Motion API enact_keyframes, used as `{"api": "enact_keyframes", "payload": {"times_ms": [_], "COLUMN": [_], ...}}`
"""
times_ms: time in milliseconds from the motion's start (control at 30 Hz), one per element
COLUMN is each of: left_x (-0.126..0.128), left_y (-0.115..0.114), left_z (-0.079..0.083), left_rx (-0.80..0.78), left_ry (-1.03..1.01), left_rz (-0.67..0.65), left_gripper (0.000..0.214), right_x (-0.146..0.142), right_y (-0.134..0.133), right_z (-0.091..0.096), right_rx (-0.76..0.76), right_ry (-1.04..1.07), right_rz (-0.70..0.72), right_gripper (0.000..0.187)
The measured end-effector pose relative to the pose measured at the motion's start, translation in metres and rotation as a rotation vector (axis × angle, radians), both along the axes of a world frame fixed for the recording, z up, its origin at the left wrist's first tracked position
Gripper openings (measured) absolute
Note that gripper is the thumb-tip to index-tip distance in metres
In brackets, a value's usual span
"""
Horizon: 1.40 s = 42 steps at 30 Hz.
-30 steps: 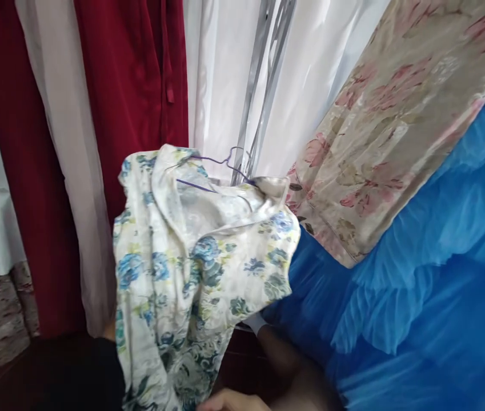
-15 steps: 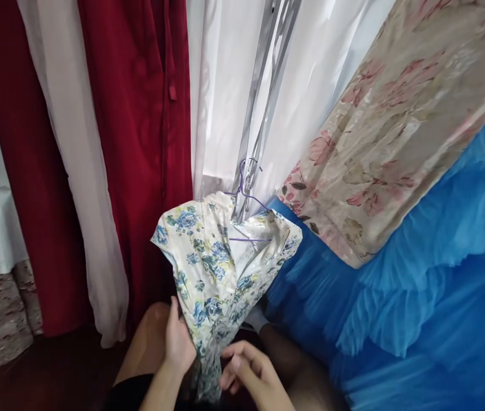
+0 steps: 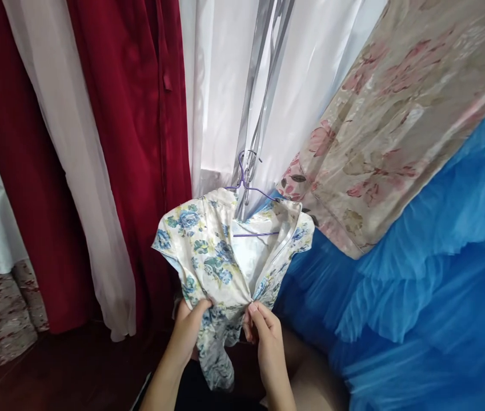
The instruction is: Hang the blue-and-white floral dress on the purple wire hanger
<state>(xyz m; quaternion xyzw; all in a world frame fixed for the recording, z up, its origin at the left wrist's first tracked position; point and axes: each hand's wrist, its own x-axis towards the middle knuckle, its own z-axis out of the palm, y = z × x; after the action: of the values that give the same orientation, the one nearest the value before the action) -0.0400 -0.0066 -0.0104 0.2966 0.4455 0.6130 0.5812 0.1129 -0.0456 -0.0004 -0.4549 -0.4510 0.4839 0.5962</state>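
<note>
While the left fingers point(image 3: 200, 311) clasp the floral garment point(image 3: 212, 242) by its side, the right fingers point(image 3: 264, 317) pinch its neckline's base.

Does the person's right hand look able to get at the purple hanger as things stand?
Probably yes: the right hand pinches the front of the floral garment below the purple hanger, and nothing visible blocks the way up to its bare wire. The hand would likely have to let go first.
</note>
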Motion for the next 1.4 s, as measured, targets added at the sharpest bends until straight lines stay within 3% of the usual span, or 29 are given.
{"api": "enact_keyframes", "payload": {"times_ms": [167,200,233,300,367,433,567,700,833,933,1033,1167,1300,1400], "left_x": [-0.004,-0.001,0.004,0.015,0.024,0.028,0.025,0.024,0.028,0.027,0.024,0.024,0.026,0.026], "left_y": [0.007,0.003,-0.003,-0.014,-0.023,-0.026,-0.026,-0.028,-0.031,-0.030,-0.027,-0.024,-0.020,-0.015], "left_z": [-0.010,-0.009,-0.008,-0.006,-0.005,-0.006,-0.004,0.001,-0.005,-0.009,-0.004,0.007,0.008,0.011], "left_rx": [0.257,0.340,0.422,0.523,0.520,0.490,0.534,0.536,0.533,0.637,0.754,0.775,0.776,0.809], "left_ry": [0.350,0.454,0.548,0.650,0.626,0.554,0.504,0.540,0.518,0.571,0.708,0.731,0.690,0.713], "left_rz": [0.496,0.531,0.469,0.135,-0.197,-0.314,-0.298,-0.305,-0.172,-0.027,-0.045,-0.020,0.021,-0.031], "left_gripper": [0.041,0.039,0.035,0.024,0.015,0.016,0.025,0.009,0.012,0.026,0.027,0.021,0.020,0.020], "right_x": [0.007,0.005,0.002,-0.004,-0.007,-0.007,-0.006,-0.010,-0.013,-0.014,-0.013,-0.012,-0.001,0.011], "right_y": [-0.004,-0.004,-0.004,-0.005,-0.008,-0.012,-0.015,-0.013,-0.012,-0.013,-0.015,-0.016,-0.016,-0.015], "right_z": [-0.001,0.000,0.001,0.005,0.010,0.015,0.022,0.023,0.021,0.020,0.021,0.023,0.016,0.011], "right_rx": [0.010,0.009,0.007,-0.002,-0.022,-0.045,-0.074,-0.084,-0.089,-0.072,-0.060,-0.008,0.041,0.024], "right_ry": [-0.016,-0.020,-0.024,-0.030,-0.034,-0.051,-0.043,0.017,0.025,0.002,-0.026,-0.064,-0.139,-0.184], "right_rz": [-0.052,-0.029,0.002,0.079,0.155,0.206,0.192,0.174,0.201,0.198,0.176,0.215,0.021,-0.006], "right_gripper": [0.046,0.046,0.046,0.044,0.042,0.042,0.042,0.043,0.041,0.040,0.042,0.040,0.019,0.044]}}
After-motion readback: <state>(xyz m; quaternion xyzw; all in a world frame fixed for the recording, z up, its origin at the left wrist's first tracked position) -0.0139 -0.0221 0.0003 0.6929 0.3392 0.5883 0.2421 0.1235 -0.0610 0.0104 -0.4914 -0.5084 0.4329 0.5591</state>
